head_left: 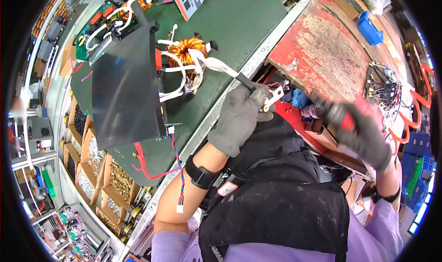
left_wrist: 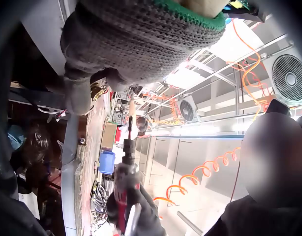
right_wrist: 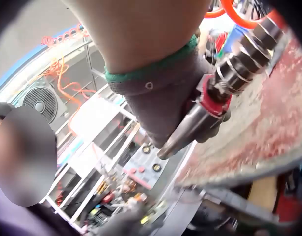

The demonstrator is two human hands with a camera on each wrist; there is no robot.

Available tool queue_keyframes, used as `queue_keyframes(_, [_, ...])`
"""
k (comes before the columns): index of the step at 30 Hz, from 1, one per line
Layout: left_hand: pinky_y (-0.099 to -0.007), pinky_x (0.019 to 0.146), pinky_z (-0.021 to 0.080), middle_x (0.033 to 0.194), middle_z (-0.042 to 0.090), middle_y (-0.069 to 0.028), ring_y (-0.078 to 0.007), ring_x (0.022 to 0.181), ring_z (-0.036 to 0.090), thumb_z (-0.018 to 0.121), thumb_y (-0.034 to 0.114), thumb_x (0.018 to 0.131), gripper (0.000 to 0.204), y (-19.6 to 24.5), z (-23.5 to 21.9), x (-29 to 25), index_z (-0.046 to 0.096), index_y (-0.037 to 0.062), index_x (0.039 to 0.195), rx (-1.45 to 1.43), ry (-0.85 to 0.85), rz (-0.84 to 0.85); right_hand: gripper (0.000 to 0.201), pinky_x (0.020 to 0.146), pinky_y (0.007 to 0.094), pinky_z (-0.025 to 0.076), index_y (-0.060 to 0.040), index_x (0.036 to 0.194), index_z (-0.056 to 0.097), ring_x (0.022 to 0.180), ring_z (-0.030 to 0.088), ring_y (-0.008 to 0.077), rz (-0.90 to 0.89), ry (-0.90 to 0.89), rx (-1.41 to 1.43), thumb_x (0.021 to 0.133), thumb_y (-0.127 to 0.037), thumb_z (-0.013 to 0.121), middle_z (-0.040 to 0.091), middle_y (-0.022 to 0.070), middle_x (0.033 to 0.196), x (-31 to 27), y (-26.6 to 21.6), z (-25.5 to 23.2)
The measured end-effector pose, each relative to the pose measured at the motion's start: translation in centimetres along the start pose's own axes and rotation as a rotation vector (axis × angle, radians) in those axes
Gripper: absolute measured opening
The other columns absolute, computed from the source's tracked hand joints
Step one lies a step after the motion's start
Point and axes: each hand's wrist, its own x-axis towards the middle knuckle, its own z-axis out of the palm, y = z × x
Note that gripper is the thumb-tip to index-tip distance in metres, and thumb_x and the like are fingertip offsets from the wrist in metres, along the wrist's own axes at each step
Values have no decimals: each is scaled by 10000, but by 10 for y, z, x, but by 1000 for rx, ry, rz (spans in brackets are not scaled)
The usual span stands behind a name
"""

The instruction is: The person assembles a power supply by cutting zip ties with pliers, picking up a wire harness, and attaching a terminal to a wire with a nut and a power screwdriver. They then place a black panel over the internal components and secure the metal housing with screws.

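My left hand [head_left: 237,119], in a grey glove, grips the end of a white-sleeved cable [head_left: 221,66] with black sleeving near its tip. Beyond the fingers sticks out a flat, pale metal terminal [head_left: 275,97] with a hole in it. The cable runs from a copper-wound toroid coil [head_left: 186,51] beside a black panel [head_left: 126,87] on the green bench. Over the red board at the right, my gloved right hand [head_left: 363,138] holds an air screwdriver [right_wrist: 190,130], blurred in the head view. Its metal lever and red collar show in the right wrist view.
An orange coiled air hose [head_left: 412,108] hangs at the right. Small-parts boxes [head_left: 117,181] line the bench's far left side. A blue bin [head_left: 369,28] and a bundle of black cables [head_left: 384,82] lie on the worn red board [head_left: 317,46]. A metal rail [head_left: 262,57] edges the bench.
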Motion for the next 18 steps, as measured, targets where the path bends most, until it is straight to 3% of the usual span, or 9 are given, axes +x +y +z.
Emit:
queue_keyframes(1, [-274,733,589,1035,640,-130,-189,900,670,471,236,1017,345,-1,2,3,540,-61,1180,9,23,0,543,682,423,510,-51,1236,533,787,687,341,118,-131,31,818,-342,722,654,187,882,-9,-16,2])
queue_keyframes(3, [-268,731,588,1041,646,-126,-187,903,674,466,223,1022,335,-7,2,4,541,-60,1184,2,25,-9,554,654,440,506,-61,1235,536,753,677,366,-8,-116,-17,796,-320,753,654,187,859,-18,-12,22])
queue_keyframes(7, [-267,715,592,1066,652,-125,-182,898,681,464,212,1029,332,-9,5,4,542,-54,1211,23,51,40,550,650,459,499,-70,1225,540,755,661,388,46,-117,4,792,-330,758,651,194,844,-15,-20,35])
queue_keyframes(9, [-269,630,592,948,637,-88,-142,758,662,513,166,1000,224,-11,7,5,602,-29,1062,-45,114,48,547,640,464,491,-75,1212,542,739,655,389,10,-70,-12,792,-352,757,643,197,830,-12,-18,39])
queue_keyframes(12, [-264,685,594,1025,660,-118,-172,841,689,479,196,1019,303,-8,6,5,565,-55,1167,33,79,33,545,632,462,489,-76,1201,541,726,648,394,-24,-69,-124,793,-371,751,639,207,829,-7,-22,39])
queue_keyframes(17, [-275,657,592,961,655,-111,-158,798,685,487,171,1005,271,-11,10,8,586,-58,1110,88,135,103,550,633,475,488,-61,1195,525,720,638,419,65,-140,-225,806,-392,730,634,206,760,3,-47,23])
queue_keyframes(18, [-279,651,591,945,652,-111,-155,791,682,489,165,1001,263,-14,11,10,593,-58,1093,103,154,130,563,631,482,487,-51,1199,514,716,633,430,52,-156,-348,811,-402,721,628,204,732,4,-51,22])
